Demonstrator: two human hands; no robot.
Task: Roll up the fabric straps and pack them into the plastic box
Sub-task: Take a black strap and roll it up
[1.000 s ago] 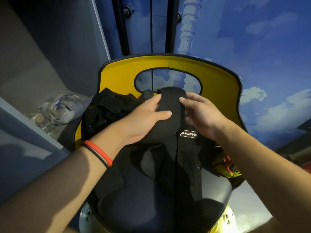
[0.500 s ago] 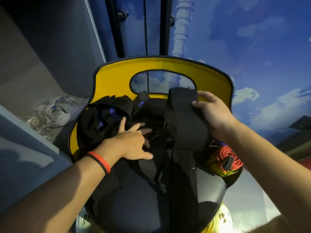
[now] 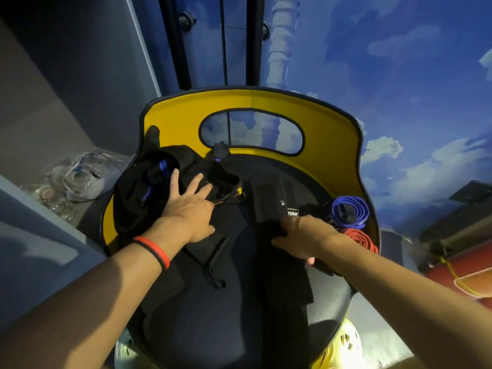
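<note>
Nearest, the chair seat carries the work, with loose black fabric trailing over it; the left grip lies released, fingers spread flat on a heap of black straps, pinning it rather than grasping; the right grip lies on the near end of the wide black strap, which runs flat away from it, but blur hides the fingers and I cannot tell whether it is clenched on the strap or only pressing. Just beyond that grip sit a red roll and a blue roll, already wound; so rolling looks partly done, with the black straps left. Packing seems not yet begun; no plastic box is clearly visible, only a clear plastic shape at far left.
</note>
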